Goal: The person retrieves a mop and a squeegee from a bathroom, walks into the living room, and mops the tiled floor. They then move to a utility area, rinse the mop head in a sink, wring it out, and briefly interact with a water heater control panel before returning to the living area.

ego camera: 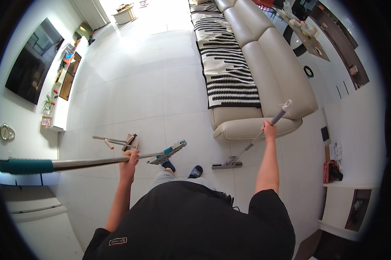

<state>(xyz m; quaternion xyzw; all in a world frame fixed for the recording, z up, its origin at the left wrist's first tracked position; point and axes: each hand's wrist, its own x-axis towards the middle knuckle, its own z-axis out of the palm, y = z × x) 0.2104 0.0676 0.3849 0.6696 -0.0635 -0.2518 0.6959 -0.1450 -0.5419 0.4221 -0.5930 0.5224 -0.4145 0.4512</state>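
My left hand [130, 160] grips the metal pole of a flat mop [94, 162] with a teal handle grip. That mop's grey pad head [167, 152] reaches over my foot, held off to the left of centre. In my right hand [269, 128] is the upper pole of a second mop [254, 139], grey, with a hanging loop at its top end. Its grey head [227, 165] rests on the tiled floor [140, 97] to the right of my slippers. Beyond my left hand, a broom and dustpan set [129, 141] stands on the floor.
A beige leather sofa [280, 68] with a black-and-white striped cover [228, 71] runs along the right. At left, a wall-mounted television [34, 61] hangs above a white cabinet [61, 110]. A shelf unit [341, 204] stands at lower right, a white cabinet [46, 224] at lower left.
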